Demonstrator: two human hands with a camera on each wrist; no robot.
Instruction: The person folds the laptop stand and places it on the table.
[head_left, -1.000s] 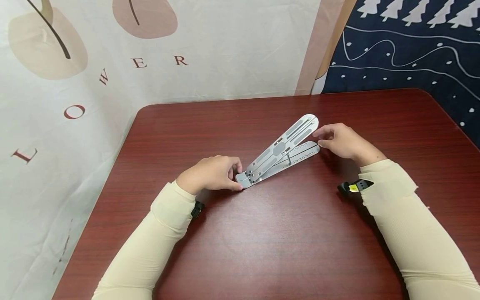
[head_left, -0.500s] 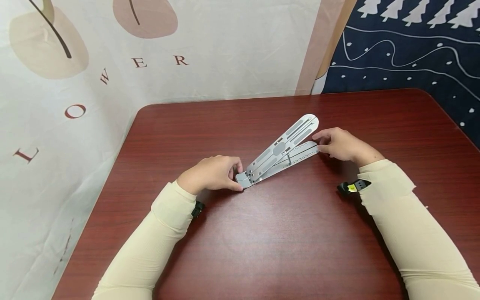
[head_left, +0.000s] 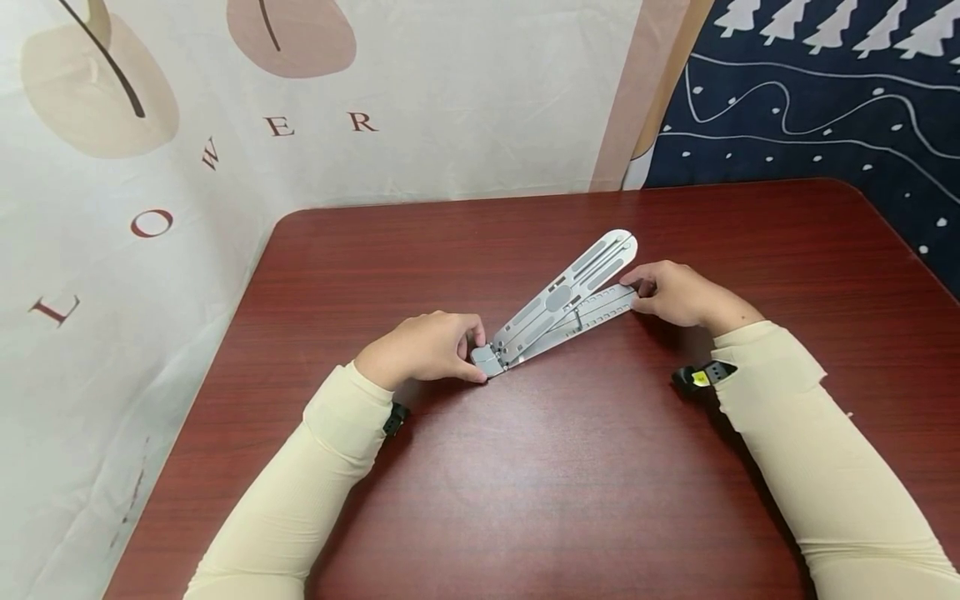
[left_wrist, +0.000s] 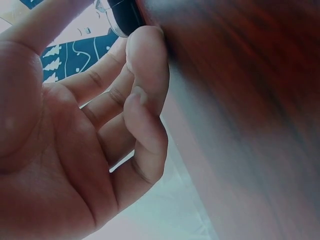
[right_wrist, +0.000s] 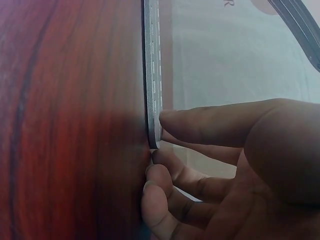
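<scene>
A silver folding laptop stand [head_left: 558, 297] lies on the table in the head view, its upper arm tilted up from the lower arm [head_left: 592, 312]. My left hand [head_left: 423, 346] grips the grey hinge block [head_left: 488, 360] between thumb and fingers. At the far end of the lower arm, my right hand [head_left: 678, 293] pinches the rounded tip. The right wrist view shows the thumb [right_wrist: 200, 122] against the slotted lower arm [right_wrist: 154, 75], with other fingers near the tabletop. In the left wrist view, curled fingers [left_wrist: 147, 70] hide most of the block; a dark edge shows above.
The reddish-brown wooden table [head_left: 525, 500] fills the space below. A pale printed cloth [head_left: 450, 100] hangs behind and to the left, and a navy cloth with white trees [head_left: 810, 108] hangs at the back right. Small black cameras sit at both wrists.
My right hand has moved slightly down and left, onto the tip of the lower arm, and its fingers have closed around it. The left hand and the stand stay put.
</scene>
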